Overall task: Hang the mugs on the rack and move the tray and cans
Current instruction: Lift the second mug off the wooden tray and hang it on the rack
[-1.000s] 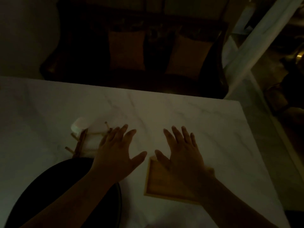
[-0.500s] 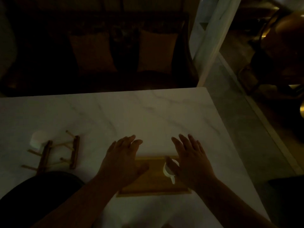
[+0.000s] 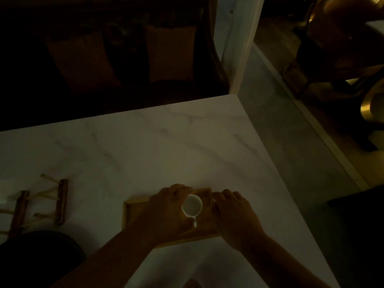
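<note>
A small white mug [image 3: 192,205] stands upright on a wooden tray [image 3: 133,206] near the table's front edge, its handle pointing toward me. My left hand [image 3: 166,210] curls around the mug's left side, fingers over the far rim and thumb by the handle. My right hand [image 3: 234,217] lies on the tray's right edge with its fingers bent over the far right corner. A wooden peg rack [image 3: 61,201] stands on the table far to the left, partly cut off by the frame. No cans are in view. The light is very dim.
The white marble table [image 3: 155,146] ends in a corner at the far right, with floor beyond it. A dark round object [image 3: 37,256] sits at the front left. A dark seat with two cushions [image 3: 170,53] stands behind the far edge.
Both hands dropped from hovering, fingers spread, onto the tray. The left hand closed around the mug and the right hand settled on the tray's right edge. The view swung right.
</note>
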